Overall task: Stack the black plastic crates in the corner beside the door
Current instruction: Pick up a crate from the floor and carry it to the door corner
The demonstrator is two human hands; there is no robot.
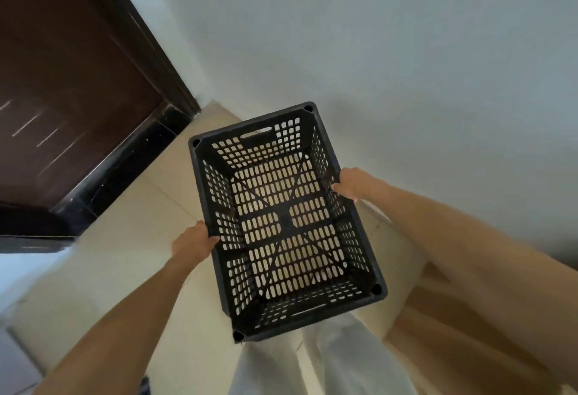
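Cream floor tiles [131, 238] meet a dark wooden door [68, 81]; left hand [195, 243] and right hand [352, 183] each grip the black perforated crate's [284, 222] long rims.

Matt black plastic crate [286, 222]; glossy, perhaps wooden, door [62, 81].

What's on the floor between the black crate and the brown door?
Nothing: the head view shows only bare cream floor tiles between the crate and the door.

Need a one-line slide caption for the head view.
Empty black crate held over the floor near the dark door, left hand and right hand gripping its opposite long rims.
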